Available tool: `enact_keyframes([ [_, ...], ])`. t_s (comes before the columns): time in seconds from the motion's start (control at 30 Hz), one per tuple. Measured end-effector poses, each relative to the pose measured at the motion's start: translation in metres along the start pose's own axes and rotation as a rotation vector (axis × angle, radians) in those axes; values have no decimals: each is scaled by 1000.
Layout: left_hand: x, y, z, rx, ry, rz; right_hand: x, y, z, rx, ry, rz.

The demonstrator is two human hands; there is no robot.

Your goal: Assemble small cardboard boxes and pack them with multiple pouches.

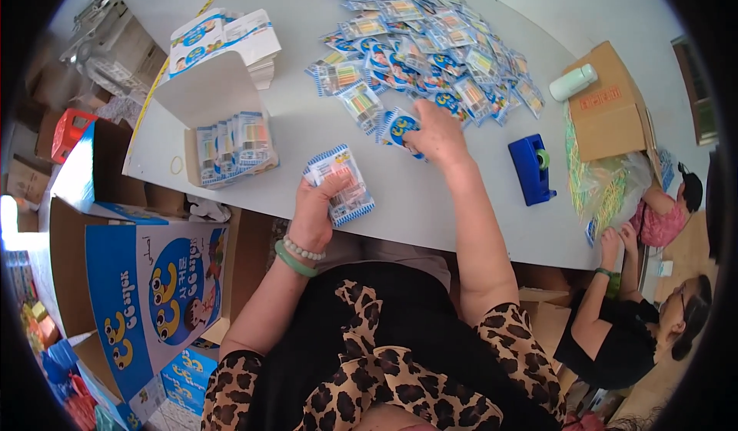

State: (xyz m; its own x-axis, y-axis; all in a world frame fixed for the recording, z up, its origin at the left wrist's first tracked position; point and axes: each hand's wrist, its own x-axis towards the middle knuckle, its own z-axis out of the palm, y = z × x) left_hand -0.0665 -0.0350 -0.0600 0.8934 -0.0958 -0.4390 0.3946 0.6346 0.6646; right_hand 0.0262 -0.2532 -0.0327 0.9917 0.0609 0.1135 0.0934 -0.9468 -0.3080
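My left hand (315, 212) is closed round a small stack of packets (346, 189) over the table's near edge. They are clear and blue-striped, with coloured sticks showing inside. My right hand (438, 133) reaches forward, its fingers closed on a blue packet (396, 126) at the near edge of a large heap of packets (415, 39). Its fingertips are partly hidden. To the left of my hands stands an opened white carton (204, 96), its lid raised, with a row of packets (234, 143) upright inside.
Flattened cartons (261, 43) lie stacked at the back left. A blue tape dispenser (530, 169) sits to the right, near a cardboard box (607, 108) with a white bottle (573, 82) on it. A big printed carton (169, 285) stands below left. Two people (615, 331) work at the right.
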Motion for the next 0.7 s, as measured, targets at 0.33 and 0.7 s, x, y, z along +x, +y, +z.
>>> enact_keyframes([
  [0.33,2,1,7,-11,100,-4,-61,-22,-15,1320,-281,318],
  [0.7,-5,22,6,77,-68,107,-81,-99,43,1018,-144,120],
])
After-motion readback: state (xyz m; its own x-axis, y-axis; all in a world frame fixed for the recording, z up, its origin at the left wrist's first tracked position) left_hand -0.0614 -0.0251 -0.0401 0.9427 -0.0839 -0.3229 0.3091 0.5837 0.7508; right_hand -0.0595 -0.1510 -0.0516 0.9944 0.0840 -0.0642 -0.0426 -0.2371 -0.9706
